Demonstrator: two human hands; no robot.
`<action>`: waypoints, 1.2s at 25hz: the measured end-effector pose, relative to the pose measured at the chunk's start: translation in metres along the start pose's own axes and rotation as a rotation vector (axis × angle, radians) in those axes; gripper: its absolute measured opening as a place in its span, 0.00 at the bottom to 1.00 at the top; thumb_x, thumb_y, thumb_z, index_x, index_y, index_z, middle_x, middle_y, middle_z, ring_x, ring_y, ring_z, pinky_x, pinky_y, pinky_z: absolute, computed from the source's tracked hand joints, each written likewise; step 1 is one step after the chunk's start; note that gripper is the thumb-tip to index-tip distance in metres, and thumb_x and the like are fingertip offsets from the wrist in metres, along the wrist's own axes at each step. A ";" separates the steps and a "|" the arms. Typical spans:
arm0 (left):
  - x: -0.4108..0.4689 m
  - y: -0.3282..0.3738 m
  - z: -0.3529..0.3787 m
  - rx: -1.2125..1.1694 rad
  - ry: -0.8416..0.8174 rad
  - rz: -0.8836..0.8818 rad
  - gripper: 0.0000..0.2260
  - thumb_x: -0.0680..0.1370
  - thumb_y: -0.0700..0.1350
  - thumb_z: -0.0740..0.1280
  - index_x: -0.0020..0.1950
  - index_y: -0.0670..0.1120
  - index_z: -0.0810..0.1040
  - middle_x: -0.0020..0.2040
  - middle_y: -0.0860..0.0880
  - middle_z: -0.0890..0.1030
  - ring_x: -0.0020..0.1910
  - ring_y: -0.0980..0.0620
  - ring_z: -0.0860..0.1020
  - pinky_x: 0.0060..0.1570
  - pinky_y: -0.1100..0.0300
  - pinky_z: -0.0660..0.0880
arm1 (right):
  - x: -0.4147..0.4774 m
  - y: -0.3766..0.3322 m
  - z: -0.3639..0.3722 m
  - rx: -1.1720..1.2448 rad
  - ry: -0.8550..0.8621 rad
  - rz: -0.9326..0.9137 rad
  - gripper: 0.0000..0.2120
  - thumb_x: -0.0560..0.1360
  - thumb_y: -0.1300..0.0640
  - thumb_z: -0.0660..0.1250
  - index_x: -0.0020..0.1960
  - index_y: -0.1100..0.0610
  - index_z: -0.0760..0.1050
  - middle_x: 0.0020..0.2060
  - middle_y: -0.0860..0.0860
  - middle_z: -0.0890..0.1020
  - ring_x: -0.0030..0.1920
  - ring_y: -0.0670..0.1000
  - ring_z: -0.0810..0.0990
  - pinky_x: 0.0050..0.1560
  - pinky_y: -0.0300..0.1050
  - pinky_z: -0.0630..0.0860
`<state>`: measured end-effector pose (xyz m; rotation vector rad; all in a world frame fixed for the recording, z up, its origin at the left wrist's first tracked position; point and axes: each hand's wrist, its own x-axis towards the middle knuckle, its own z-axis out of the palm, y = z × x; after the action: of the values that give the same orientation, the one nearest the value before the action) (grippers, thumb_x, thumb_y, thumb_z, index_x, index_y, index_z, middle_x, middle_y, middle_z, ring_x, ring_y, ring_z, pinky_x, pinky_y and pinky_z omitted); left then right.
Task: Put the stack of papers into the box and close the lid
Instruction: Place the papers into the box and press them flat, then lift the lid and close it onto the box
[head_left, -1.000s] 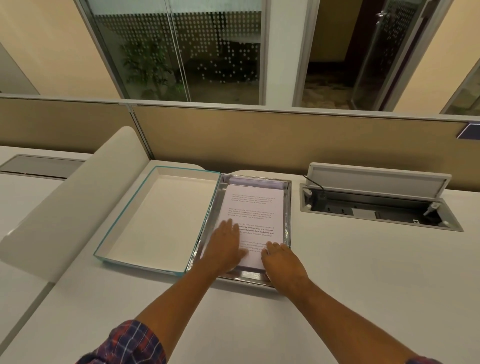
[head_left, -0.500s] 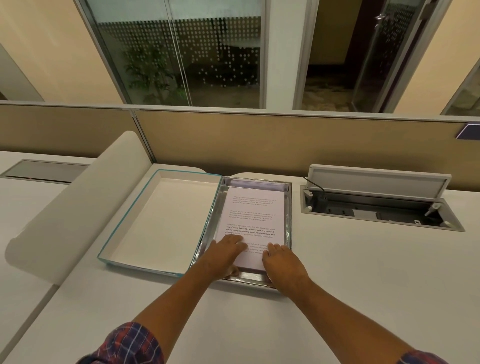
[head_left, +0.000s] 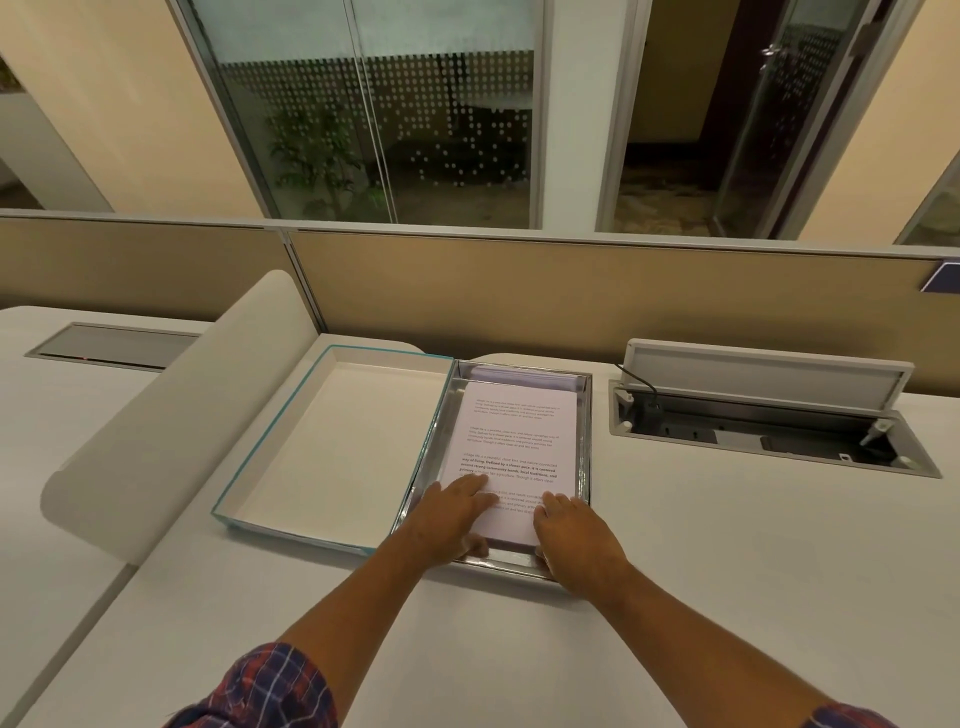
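Observation:
A stack of printed white papers (head_left: 519, 441) lies inside a shallow box with shiny silver walls (head_left: 585, 431) on the white desk. The box's lid (head_left: 332, 441), white inside with a teal rim, lies open flat to the left, joined along the box's left side. My left hand (head_left: 449, 519) rests on the stack's near-left corner, fingers flat on the top sheet and thumb at the near edge. My right hand (head_left: 576, 540) lies over the near-right corner and the box's front wall, fingers flat on the paper.
An open cable hatch (head_left: 769, 415) with a raised flap sits in the desk just right of the box. A curved white divider (head_left: 171, 415) rises left of the lid. A tan partition (head_left: 571, 291) closes the desk's far edge.
Both hands have slid back along the top sheet toward the near edge of the stack. The left hand moved from the middle of the page to the near-left corner. The papers and lid have not moved.

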<state>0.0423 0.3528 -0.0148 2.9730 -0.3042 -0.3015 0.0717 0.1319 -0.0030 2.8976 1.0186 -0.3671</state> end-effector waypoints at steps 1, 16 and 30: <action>-0.003 0.001 -0.003 0.006 0.030 -0.046 0.32 0.78 0.60 0.73 0.79 0.50 0.71 0.85 0.46 0.63 0.84 0.43 0.61 0.82 0.37 0.59 | 0.000 -0.002 -0.002 0.076 0.012 0.029 0.28 0.83 0.49 0.65 0.79 0.60 0.65 0.79 0.59 0.66 0.75 0.60 0.70 0.77 0.55 0.65; -0.088 -0.069 0.037 -0.204 0.477 -0.794 0.35 0.81 0.65 0.61 0.81 0.44 0.67 0.84 0.36 0.62 0.85 0.34 0.57 0.77 0.28 0.56 | -0.028 -0.022 0.011 0.349 -0.068 0.106 0.47 0.75 0.30 0.34 0.84 0.59 0.42 0.85 0.56 0.46 0.85 0.57 0.46 0.82 0.54 0.47; -0.100 -0.091 0.018 -1.380 0.965 -1.302 0.19 0.78 0.39 0.71 0.68 0.41 0.75 0.64 0.37 0.82 0.59 0.36 0.81 0.64 0.40 0.78 | -0.026 -0.029 0.016 0.356 -0.062 0.083 0.60 0.61 0.26 0.23 0.84 0.59 0.41 0.85 0.55 0.45 0.85 0.57 0.44 0.82 0.53 0.43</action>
<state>-0.0404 0.4599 -0.0276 1.2479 1.3168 0.5819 0.0308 0.1367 -0.0117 3.2002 0.9008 -0.6947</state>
